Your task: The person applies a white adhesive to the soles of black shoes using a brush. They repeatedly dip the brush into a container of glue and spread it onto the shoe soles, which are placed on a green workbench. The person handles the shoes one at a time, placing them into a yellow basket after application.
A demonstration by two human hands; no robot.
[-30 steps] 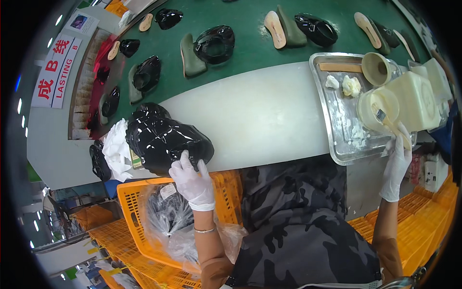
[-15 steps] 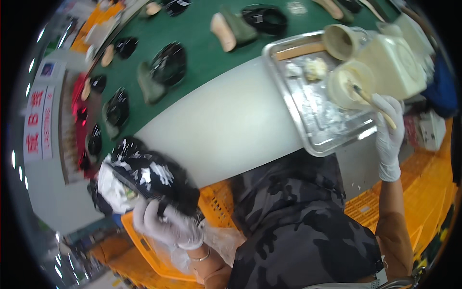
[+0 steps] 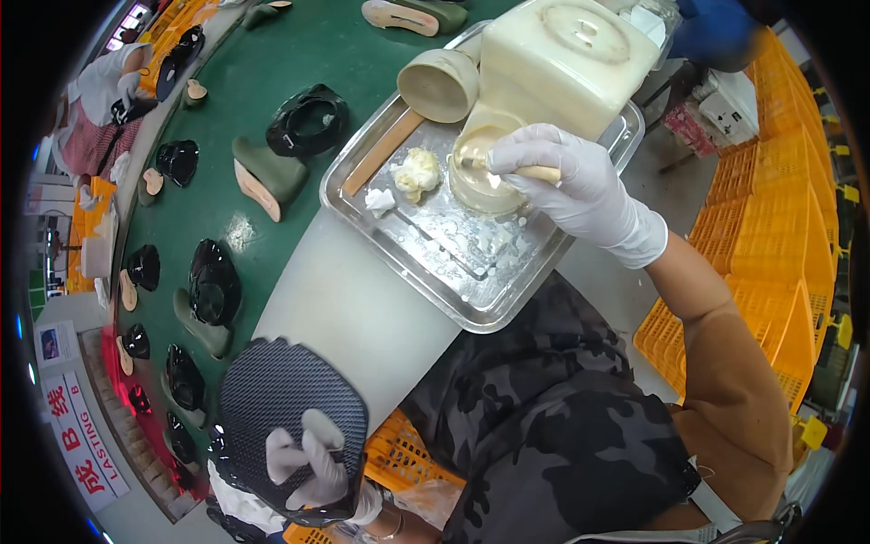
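right hand [image 3: 578, 186] grasps brush [image 3: 544, 173] at pale cup [image 3: 487, 193]; left hand [image 3: 319, 473] curls fingers at black textured piece [image 3: 288, 385], hold unclear.

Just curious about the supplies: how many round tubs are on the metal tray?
2: a beige tub near the wooden strip, and a pale tub by the right hand. The large container may hide others.

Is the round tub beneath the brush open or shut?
Open: the tub has no lid; the right hand holds the brush at its mouth.
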